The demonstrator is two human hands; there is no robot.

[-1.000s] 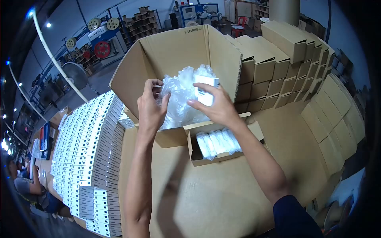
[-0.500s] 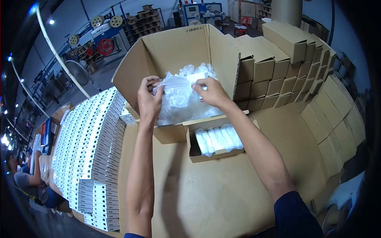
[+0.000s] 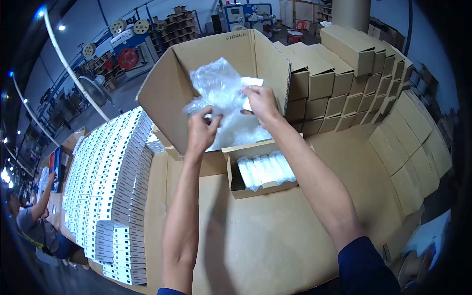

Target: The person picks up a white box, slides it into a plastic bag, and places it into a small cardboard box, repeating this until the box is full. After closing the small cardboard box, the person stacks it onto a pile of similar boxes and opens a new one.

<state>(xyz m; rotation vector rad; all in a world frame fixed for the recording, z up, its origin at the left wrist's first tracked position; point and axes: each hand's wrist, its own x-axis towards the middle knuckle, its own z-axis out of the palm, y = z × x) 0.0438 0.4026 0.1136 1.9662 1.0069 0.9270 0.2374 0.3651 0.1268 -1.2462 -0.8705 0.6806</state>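
My right hand (image 3: 264, 105) grips a small white box (image 3: 252, 82) between thumb and fingers, above the large open carton (image 3: 164, 105). A crumpled clear plastic bag (image 3: 216, 81) hangs beside the white box and hides part of it. Lower down on the left, my left hand (image 3: 202, 130) is closed with thumb and fingertips on the bag's edge. More clear plastic bags (image 3: 236, 133) fill the carton's bottom. In front stands a narrow open cardboard box (image 3: 260, 191), holding a row of several white, plastic-wrapped items (image 3: 265, 169).
Stacked white boxes (image 3: 105, 182) rise on the left of the cardboard-covered table (image 3: 255, 246). Rows of brown cardboard boxes (image 3: 344, 83) line the back right, with more boxes (image 3: 413, 147) at the right. Another person (image 3: 37, 221) works at the far left.
The plastic bag now stands up higher and further left, pulled out from the white box. My left hand has moved down and slightly right; my right hand has risen slightly.
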